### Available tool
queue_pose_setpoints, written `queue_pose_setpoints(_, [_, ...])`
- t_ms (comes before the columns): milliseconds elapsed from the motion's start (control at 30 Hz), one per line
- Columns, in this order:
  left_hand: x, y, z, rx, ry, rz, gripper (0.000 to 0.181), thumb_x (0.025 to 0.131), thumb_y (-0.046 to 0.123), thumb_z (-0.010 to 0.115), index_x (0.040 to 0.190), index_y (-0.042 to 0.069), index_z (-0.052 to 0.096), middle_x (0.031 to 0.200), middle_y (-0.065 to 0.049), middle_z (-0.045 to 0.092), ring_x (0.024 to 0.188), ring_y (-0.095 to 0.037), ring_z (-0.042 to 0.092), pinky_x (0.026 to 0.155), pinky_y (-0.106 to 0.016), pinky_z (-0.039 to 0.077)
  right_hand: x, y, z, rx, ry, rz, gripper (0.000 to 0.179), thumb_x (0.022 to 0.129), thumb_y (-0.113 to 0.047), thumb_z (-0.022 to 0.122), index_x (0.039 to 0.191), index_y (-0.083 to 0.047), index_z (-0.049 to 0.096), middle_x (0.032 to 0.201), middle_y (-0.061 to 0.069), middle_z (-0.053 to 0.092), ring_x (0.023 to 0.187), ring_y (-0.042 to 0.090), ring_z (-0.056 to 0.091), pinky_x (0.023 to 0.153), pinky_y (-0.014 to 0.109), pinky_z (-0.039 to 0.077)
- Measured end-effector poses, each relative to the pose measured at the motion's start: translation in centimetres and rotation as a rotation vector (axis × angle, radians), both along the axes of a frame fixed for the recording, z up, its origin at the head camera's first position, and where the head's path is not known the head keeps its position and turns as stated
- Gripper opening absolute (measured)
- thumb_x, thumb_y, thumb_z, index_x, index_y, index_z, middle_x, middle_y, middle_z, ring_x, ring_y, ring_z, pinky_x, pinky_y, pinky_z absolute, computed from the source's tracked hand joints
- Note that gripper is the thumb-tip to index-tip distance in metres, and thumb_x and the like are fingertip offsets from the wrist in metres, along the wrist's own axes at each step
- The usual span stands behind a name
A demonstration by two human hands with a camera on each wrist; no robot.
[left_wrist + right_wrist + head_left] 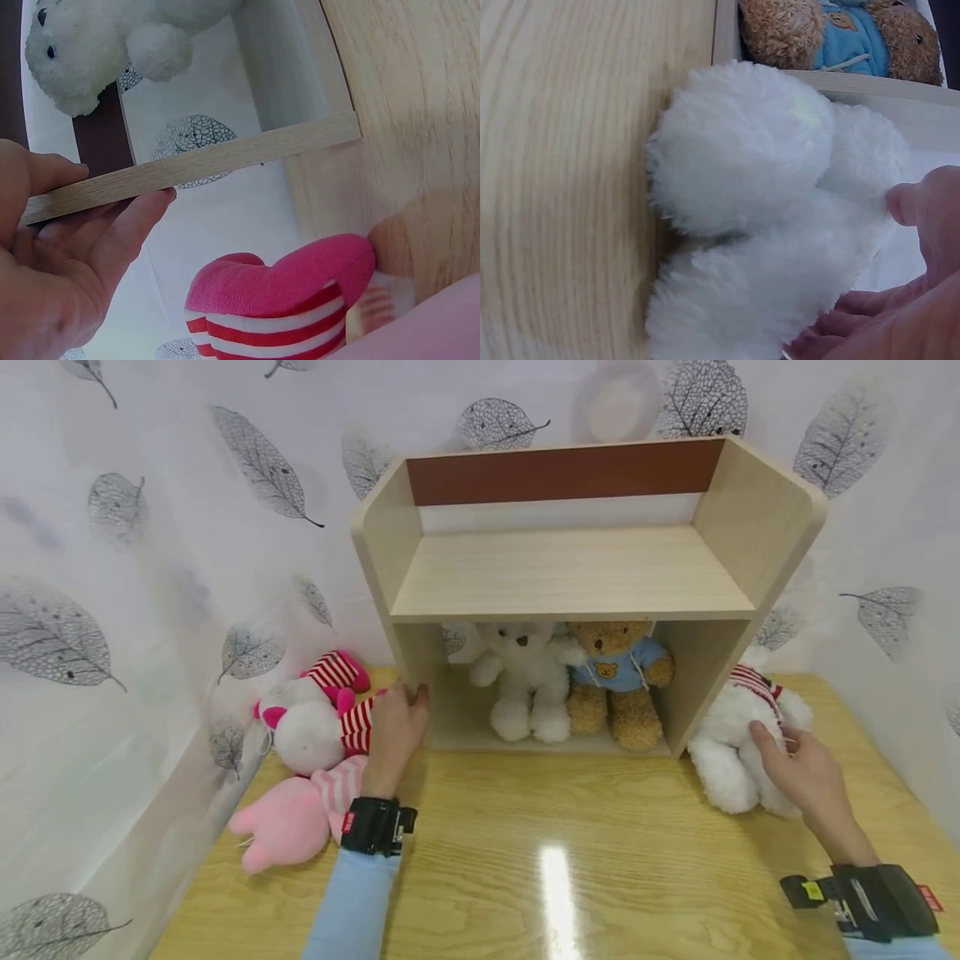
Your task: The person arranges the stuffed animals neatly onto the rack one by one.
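Note:
My left hand (396,739) pinches the left side panel of a pale wooden shelf (573,572). In the left wrist view, the thumb lies on the panel's inner face and the fingers on its outer face. At the shelf's right side, my right hand (810,777) holds a white plush toy (742,150) with a red-striped scarf or collar. Its thumb presses the fur, while the other fingers are partly hidden behind the toy. Inside the lower compartment sit a white teddy bear (525,681) and a brown teddy bear (636,714) in a blue top.
Left of the shelf, a white-and-magenta plush toy (307,739) with striped clothing lies beside a pink plush toy (285,822), close to my left forearm. Everything stands on a wooden table (480,860), with a leaf-patterned sheet (165,610) behind and at the sides.

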State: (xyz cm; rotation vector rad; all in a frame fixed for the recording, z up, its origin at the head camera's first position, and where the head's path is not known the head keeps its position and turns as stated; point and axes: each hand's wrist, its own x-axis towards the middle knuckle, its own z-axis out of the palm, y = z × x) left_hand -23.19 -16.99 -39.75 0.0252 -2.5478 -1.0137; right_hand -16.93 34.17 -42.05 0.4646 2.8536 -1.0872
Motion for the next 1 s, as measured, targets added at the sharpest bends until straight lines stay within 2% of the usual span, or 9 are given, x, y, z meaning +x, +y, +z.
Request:
queue_pose_setpoints(167, [0.1,-0.1,-0.5,0.010,0.009,0.004,0.025,0.101,0.019,0.058,0.104,-0.005,0.066,0.064,-0.007,0.052,0.051,-0.018,0.047,0.044,-0.029,0.036,-1.1,0.4,0.5,-0.083,-0.135,0.006,0.100,0.102,-0.066,0.023,0.154,0.017,0.003,0.153,0.050,0.011,0.139,0.069,0.019,0.108,0.075,0.028])
queue_pose_setpoints(233, [0.1,-0.1,-0.5,0.010,0.015,0.006,0.025,0.101,0.019,0.058,0.102,-0.005,0.066,0.063,-0.006,0.051,0.050,-0.017,0.046,0.043,-0.029,0.035,-1.6,0.5,0.5,-0.104,-0.170,0.017,0.103,0.101,-0.070,0.024,0.154,0.015,0.000,0.155,0.049,0.002,0.142,0.069,0.012,0.111,0.076,0.024])
queue_pose_setpoints(333, [0.0,-0.1,-0.4,0.010,0.016,0.003,0.025,0.100,0.018,0.059,0.102,-0.006,0.066,0.063,-0.006,0.051,0.050,-0.016,0.045,0.043,-0.029,0.034,-1.9,0.5,0.2,-0.124,-0.192,0.011,0.107,0.099,-0.072,0.030,0.154,0.015,-0.002,0.155,0.048,-0.002,0.143,0.068,0.009,0.113,0.075,0.021])
queue_pose_setpoints(433, [-0.1,-0.1,-0.4,0.009,0.010,0.000,0.025,0.100,0.018,0.059,0.102,-0.006,0.066,0.063,-0.007,0.052,0.051,-0.017,0.045,0.043,-0.029,0.034,-1.9,0.5,0.0,-0.146,-0.182,-0.027,0.107,0.098,-0.070,0.036,0.153,0.015,0.000,0.156,0.047,-0.002,0.145,0.065,0.010,0.115,0.073,0.021])
queue_pose_setpoints(633, [-0.3,0.0,-0.3,-0.012,0.013,0.010,0.025,0.100,0.019,0.059,0.100,-0.004,0.067,0.069,-0.017,0.064,0.057,-0.022,0.052,0.048,-0.035,0.041,-1.5,0.7,-0.1,-0.173,-0.161,-0.122,0.106,0.098,-0.069,0.041,0.155,0.011,0.000,0.159,0.042,-0.005,0.149,0.060,0.009,0.117,0.070,0.021])
queue_pose_setpoints(767, [-0.3,0.0,-0.3,-0.010,0.006,0.012,0.026,0.100,0.019,0.058,0.102,-0.005,0.067,0.073,-0.019,0.067,0.059,-0.023,0.055,0.048,-0.036,0.042,-1.1,1.2,0.0,-0.177,-0.130,-0.123,0.102,0.099,-0.065,0.042,0.155,0.010,0.002,0.160,0.042,-0.005,0.149,0.060,0.008,0.117,0.071,0.021])
queue_pose_setpoints(1000, [-0.3,0.0,-0.3,-0.012,0.009,0.016,0.026,0.100,0.020,0.058,0.098,-0.005,0.066,0.071,-0.019,0.065,0.058,-0.023,0.053,0.047,-0.034,0.041,-0.5,2.0,0.2,-0.165,-0.128,-0.129,0.101,0.099,-0.063,0.045,0.156,0.009,0.004,0.160,0.043,-0.002,0.148,0.060,0.012,0.116,0.071,0.022])
